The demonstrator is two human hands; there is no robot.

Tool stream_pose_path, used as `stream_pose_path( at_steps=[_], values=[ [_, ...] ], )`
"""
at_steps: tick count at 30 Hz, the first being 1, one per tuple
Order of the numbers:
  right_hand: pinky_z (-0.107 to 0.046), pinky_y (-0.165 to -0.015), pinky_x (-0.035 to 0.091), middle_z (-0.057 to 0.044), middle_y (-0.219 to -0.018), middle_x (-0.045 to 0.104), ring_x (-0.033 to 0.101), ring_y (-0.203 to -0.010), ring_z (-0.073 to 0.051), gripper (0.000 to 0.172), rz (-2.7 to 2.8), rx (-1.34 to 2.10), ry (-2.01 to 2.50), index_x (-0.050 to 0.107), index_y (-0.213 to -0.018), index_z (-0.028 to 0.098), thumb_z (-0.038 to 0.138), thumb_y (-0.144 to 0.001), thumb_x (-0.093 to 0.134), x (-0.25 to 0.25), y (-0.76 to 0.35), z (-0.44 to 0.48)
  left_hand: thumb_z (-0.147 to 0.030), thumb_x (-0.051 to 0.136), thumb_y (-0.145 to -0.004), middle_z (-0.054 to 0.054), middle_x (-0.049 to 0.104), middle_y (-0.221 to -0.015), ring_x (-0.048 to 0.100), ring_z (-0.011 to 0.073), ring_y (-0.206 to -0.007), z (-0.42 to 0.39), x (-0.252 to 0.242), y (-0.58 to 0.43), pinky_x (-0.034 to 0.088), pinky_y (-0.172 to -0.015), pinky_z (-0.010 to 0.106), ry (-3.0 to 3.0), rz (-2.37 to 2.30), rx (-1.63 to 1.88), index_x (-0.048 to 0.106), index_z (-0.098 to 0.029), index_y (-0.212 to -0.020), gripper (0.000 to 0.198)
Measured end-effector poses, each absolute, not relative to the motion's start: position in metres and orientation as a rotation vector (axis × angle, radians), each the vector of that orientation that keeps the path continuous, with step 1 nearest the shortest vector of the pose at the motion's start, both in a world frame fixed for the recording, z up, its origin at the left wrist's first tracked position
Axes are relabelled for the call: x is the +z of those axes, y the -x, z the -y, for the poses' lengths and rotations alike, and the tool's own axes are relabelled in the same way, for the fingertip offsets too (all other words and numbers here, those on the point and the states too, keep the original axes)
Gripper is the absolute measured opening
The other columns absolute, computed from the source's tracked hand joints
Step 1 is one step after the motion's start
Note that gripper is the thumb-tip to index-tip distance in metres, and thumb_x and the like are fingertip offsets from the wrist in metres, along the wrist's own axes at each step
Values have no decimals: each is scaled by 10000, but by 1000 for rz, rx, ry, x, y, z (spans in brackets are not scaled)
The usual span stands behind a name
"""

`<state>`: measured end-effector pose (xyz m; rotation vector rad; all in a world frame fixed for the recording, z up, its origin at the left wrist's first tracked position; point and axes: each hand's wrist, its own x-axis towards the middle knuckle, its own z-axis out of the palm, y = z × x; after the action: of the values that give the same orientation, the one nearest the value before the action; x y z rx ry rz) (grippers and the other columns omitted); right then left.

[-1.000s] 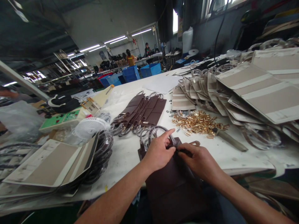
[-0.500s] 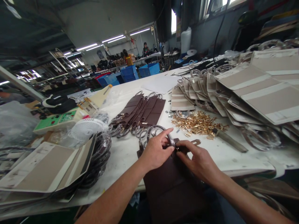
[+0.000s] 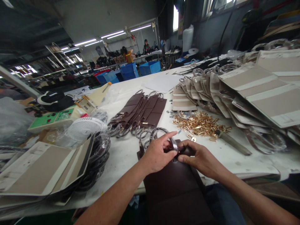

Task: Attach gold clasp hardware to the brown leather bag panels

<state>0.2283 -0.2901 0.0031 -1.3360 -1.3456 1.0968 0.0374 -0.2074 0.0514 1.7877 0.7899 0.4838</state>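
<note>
A dark brown bag panel point(image 3: 173, 190) hangs over the table's front edge toward my lap. Its looped handle point(image 3: 156, 130), wrapped in clear film, stands up at the panel's top. My left hand point(image 3: 158, 153) grips the handle's base between thumb and fingers, its index finger stretched out to the right. Just beside it, my right hand point(image 3: 199, 156) pinches a brown strap piece point(image 3: 186, 151) against the panel's top edge. A small gold metal piece point(image 3: 193, 139) shows behind my right fingers; whether it is joined to the strap I cannot tell.
Gold fittings point(image 3: 202, 123) lie heaped beyond my right hand, near a dark-handled tool point(image 3: 234, 143). Stacked brown panels point(image 3: 142, 109) lie ahead. Beige panels point(image 3: 264, 90) are piled right, more beige panels point(image 3: 39, 168) left, beside a white fan point(image 3: 86, 127). People sit far back.
My right thumb and fingers have shifted on the strap, and the gold piece behind them now shows differently. My left hand keeps its grip on the handle. The view has moved slightly.
</note>
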Motion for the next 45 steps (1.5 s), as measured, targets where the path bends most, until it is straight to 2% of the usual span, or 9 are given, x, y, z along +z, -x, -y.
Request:
stream_pose_path(
  at_steps=[8, 16, 20, 24, 27, 33, 39, 42, 45],
  values=[
    [-293, -802, 501, 10, -983, 745, 669, -892, -202, 293, 1358, 968, 1440, 659, -1062, 249, 425, -853, 765, -13, -221, 282, -128, 650, -842, 6, 796, -1100, 759, 193, -980, 199, 40, -39, 579, -924, 311, -1924, -840, 484, 515, -320, -1502, 701],
    [-299, -587, 452, 31, -698, 713, 638, -605, -202, 680, 1602, 905, 1764, 552, -1499, 274, 563, -896, 677, -27, -251, 267, -235, 705, -866, 136, 730, -1210, 681, 342, -1100, 191, 22, -23, 559, -968, 518, -2540, -1159, 505, 507, -212, -1497, 662],
    [-291, -605, 486, 11, -664, 710, 650, -615, -195, 568, 1518, 628, 1811, 696, -1350, 228, 605, -934, 610, -12, -292, 242, -160, 627, -911, 104, 722, -1220, 650, 263, -1121, 226, 3, 1, 544, -1015, 436, -2572, -945, 866, 575, -200, -1367, 461],
    [-291, -795, 521, -46, -1046, 787, 713, -896, -210, 379, 1696, 266, 1930, 773, -1190, 255, 494, -987, 561, -18, -303, 174, -349, 690, -920, 71, 767, -1185, 697, 251, -1087, 254, -48, 16, 579, -974, 361, -2770, -532, 861, 644, -185, -1242, 364],
    [-334, -844, 513, -85, -1210, 754, 694, -1029, -263, 297, 1863, 226, 1977, 794, -1153, 256, 379, -934, 633, -38, -289, 121, -433, 704, -928, 45, 759, -1261, 696, 242, -1172, 253, -77, 21, 542, -1073, 364, -2867, -517, 792, 661, -202, -1214, 371],
    [-424, -938, 483, -137, -1002, 766, 646, -1090, -333, 138, 1962, 225, 1954, 820, -810, 207, 218, -835, 685, -57, -266, 75, -421, 696, -877, 89, 677, -1412, 594, 299, -1354, 235, -76, 20, 452, -1186, 506, -2617, -707, 582, 644, -194, -1314, 495],
    [-365, -1024, 486, -89, -1190, 765, 668, -1140, -261, 338, 1829, 303, 1821, 801, -1129, 228, 386, -971, 546, -36, -275, 105, -294, 777, -779, 106, 724, -1328, 633, 327, -1292, 238, -80, 19, 472, -1152, 548, -2382, -753, 768, 721, -185, -1186, 425],
    [-346, -899, 566, -84, -1132, 789, 732, -999, -246, 403, 1721, 382, 1825, 785, -1161, 207, 445, -983, 513, -20, -270, 150, -167, 767, -765, 88, 768, -1210, 683, 278, -1191, 240, -65, 16, 525, -1099, 467, -2194, -839, 883, 740, -193, -1139, 376],
    [-328, -658, 587, -56, -850, 795, 723, -694, -224, 454, 1510, 679, 1765, 779, -1148, 189, 546, -954, 576, -4, -243, 207, -112, 756, -770, 67, 753, -1191, 716, 209, -1031, 243, -39, 9, 595, -968, 375, -1985, -993, 954, 684, -224, -1274, 521]
  ],
)
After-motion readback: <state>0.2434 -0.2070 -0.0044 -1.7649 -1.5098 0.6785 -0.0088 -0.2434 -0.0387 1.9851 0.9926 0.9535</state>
